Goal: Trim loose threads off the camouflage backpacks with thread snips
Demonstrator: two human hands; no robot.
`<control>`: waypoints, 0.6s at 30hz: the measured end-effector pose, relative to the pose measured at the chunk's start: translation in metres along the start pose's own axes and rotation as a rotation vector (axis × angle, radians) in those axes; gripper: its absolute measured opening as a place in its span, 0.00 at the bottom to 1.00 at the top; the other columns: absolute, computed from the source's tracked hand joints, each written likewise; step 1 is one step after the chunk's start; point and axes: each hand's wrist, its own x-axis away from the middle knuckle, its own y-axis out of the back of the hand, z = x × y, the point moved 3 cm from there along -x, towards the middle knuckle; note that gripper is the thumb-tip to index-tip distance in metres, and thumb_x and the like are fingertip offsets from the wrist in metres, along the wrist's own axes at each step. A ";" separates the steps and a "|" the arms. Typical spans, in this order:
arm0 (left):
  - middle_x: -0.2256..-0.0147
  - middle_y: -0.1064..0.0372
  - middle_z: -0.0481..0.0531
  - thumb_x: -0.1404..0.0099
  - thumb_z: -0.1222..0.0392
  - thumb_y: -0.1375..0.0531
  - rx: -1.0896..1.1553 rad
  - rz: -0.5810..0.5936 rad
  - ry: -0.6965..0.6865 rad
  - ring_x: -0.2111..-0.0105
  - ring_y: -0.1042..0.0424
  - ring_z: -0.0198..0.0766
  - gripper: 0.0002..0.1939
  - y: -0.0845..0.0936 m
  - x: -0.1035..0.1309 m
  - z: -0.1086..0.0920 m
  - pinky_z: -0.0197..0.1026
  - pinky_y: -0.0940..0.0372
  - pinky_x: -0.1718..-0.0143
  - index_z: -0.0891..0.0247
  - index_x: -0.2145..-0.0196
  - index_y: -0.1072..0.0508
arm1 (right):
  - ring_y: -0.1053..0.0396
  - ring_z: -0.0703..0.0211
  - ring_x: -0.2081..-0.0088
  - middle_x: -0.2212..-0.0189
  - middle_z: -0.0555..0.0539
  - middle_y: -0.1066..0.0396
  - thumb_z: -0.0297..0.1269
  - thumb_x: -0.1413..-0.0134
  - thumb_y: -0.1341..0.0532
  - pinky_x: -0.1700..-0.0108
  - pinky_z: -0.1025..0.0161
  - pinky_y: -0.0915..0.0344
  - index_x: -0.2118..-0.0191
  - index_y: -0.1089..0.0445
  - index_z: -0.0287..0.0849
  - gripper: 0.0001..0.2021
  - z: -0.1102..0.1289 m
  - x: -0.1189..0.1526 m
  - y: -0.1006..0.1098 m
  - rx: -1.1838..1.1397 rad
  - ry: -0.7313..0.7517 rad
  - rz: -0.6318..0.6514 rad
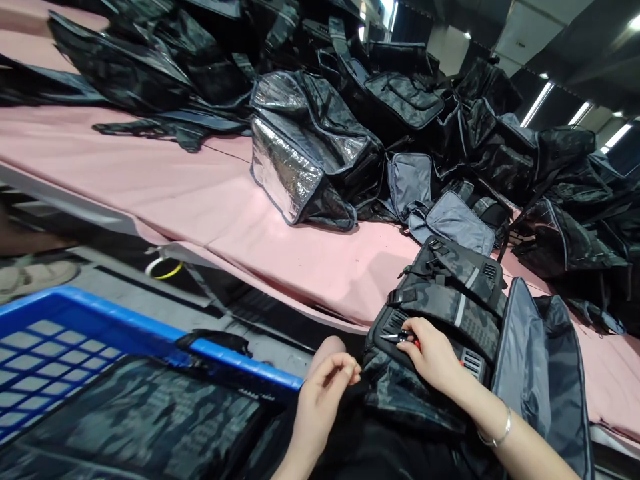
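Note:
My right hand (425, 350) is closed around small scissors (399, 337) with red handles, held over a dark camouflage backpack (450, 300). The backpack lies with its straps facing up at the table's near edge, and its grey-lined flap (540, 360) hangs open on the right. To the left of the backpack, my left hand (330, 387) is raised with its thumb and fingertips pinched together. Whatever is between those fingertips, if anything, is too small to make out.
A pink-covered table (200, 207) runs across the view, with a silver-lined bag (290, 167) and several camouflage bags piled along its back. At lower left is a blue basket (115, 320) beside a camouflage bag (150, 413). A person's sandalled foot (40, 277) shows at far left.

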 end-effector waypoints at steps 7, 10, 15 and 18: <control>0.63 0.25 0.53 0.36 0.63 0.45 -0.594 -0.113 -0.557 0.64 0.26 0.39 0.09 -0.010 0.008 0.009 0.40 0.32 0.57 0.62 0.58 0.28 | 0.32 0.58 0.65 0.65 0.49 0.34 0.30 0.45 0.43 0.61 0.61 0.36 0.58 0.39 0.44 0.09 0.001 0.000 -0.005 0.007 -0.020 -0.016; 0.67 0.25 0.54 0.37 0.67 0.44 -0.712 -0.164 -0.702 0.68 0.25 0.37 0.07 -0.016 0.010 0.005 0.38 0.31 0.61 0.64 0.62 0.28 | 0.32 0.58 0.65 0.66 0.49 0.34 0.30 0.46 0.43 0.62 0.61 0.36 0.58 0.39 0.43 0.09 0.001 0.000 -0.008 0.038 -0.016 -0.033; 0.70 0.27 0.50 0.38 0.66 0.45 -0.667 -0.113 -0.612 0.69 0.27 0.37 0.05 -0.012 0.008 0.001 0.37 0.33 0.64 0.62 0.66 0.28 | 0.33 0.57 0.65 0.66 0.48 0.35 0.30 0.45 0.43 0.62 0.60 0.36 0.58 0.40 0.43 0.08 0.000 0.001 -0.012 0.065 0.003 -0.030; 0.72 0.28 0.48 0.39 0.63 0.45 -0.458 0.028 -0.350 0.73 0.29 0.35 0.05 -0.006 0.003 0.008 0.35 0.34 0.70 0.61 0.70 0.29 | 0.33 0.58 0.66 0.66 0.49 0.35 0.31 0.45 0.42 0.62 0.61 0.36 0.58 0.40 0.43 0.09 -0.002 0.002 -0.013 0.061 0.005 -0.029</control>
